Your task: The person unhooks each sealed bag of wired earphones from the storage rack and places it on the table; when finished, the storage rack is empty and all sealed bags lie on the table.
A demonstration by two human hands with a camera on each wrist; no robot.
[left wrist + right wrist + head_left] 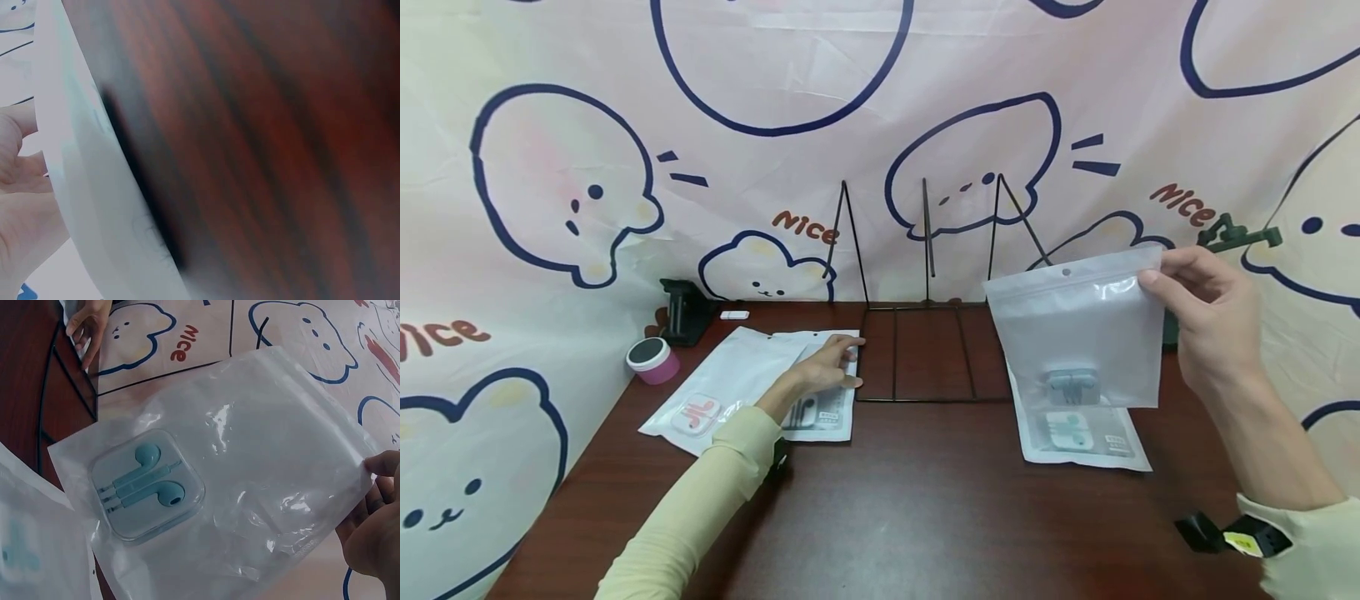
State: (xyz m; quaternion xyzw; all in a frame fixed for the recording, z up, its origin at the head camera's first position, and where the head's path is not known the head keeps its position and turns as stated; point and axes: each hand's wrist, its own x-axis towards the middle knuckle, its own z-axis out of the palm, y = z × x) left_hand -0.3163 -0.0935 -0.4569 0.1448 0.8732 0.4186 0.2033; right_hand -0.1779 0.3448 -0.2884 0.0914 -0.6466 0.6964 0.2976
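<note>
My right hand (1213,312) pinches the top right corner of a translucent zip pouch (1075,325) and holds it raised. Through its front shows a clear case with blue earphones (147,484). Below it another pouch (1030,442) with a pale green earphone set lies on the table, partly covered. At the left, my left hand (823,367) rests on the right part of a white pouch (842,425) with dark-looking earphones, its thumb and fingers spread. Beside that pouch lies another (730,367) with pink earphones. In the left wrist view a white pouch (94,187) partly hides the hand.
A black wire rack (917,402) with upright prongs stands at the back of the brown table (910,508). A pink jar (653,360), a black holder (685,312) and a small white item (734,315) sit back left. A green stand (1240,237) is behind my right hand.
</note>
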